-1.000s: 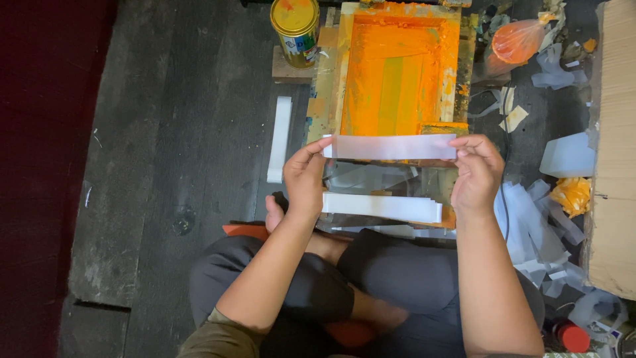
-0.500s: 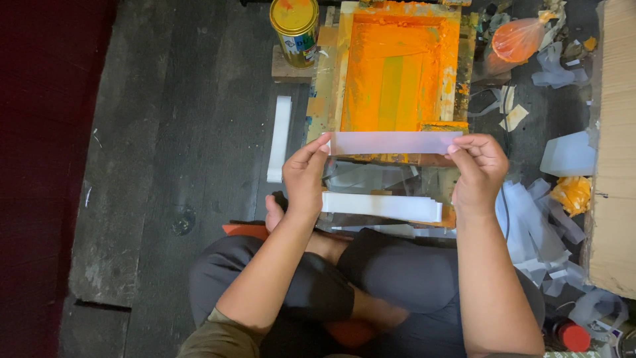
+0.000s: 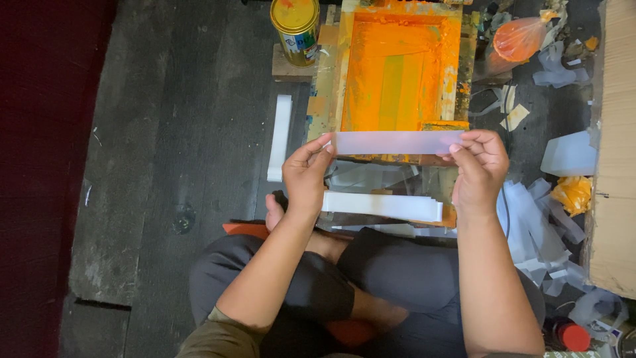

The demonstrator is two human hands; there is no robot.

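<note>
Both hands [image 3: 306,174] [image 3: 478,171] pinch strip's [image 3: 397,142] ends.

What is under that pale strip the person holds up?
Beneath the translucent strip, pinched by left hand and right hand, lies the orange-inked screen frame's near edge, faintly showing through. Details there stay blurred.

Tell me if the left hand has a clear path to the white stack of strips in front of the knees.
Probably yes: the left hand sits right beside the stack's left end with nothing between, but it is pinching the translucent strip.
</note>
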